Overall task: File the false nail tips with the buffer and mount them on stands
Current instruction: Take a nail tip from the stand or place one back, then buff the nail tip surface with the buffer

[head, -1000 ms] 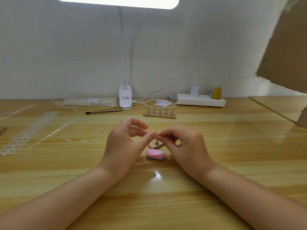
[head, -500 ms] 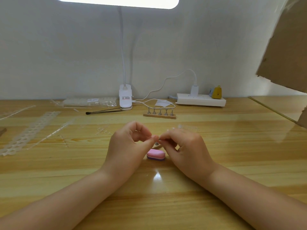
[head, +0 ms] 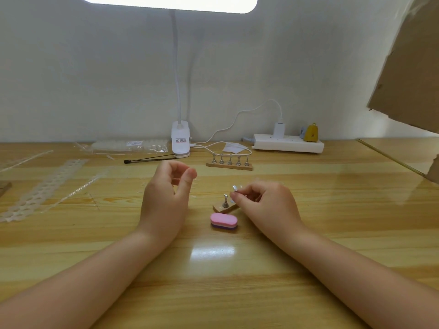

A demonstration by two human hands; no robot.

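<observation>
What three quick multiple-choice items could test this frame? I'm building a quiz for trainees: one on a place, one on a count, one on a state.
1. Where does the pink buffer lie?
A. on the desk between the hands
B. in the left hand
C. on the power strip

2. How many metal stands are on the far wooden holder?
A. three
B. five
C. eight

3. What is the right hand doing?
A. lying flat
B. pinching a small metal stand
C. gripping the buffer

Answers: 1 A, it rests on bare wood near the small holder; 2 B, five pegs stand in a row; 3 B, fingertips pinch the silver piece.
</observation>
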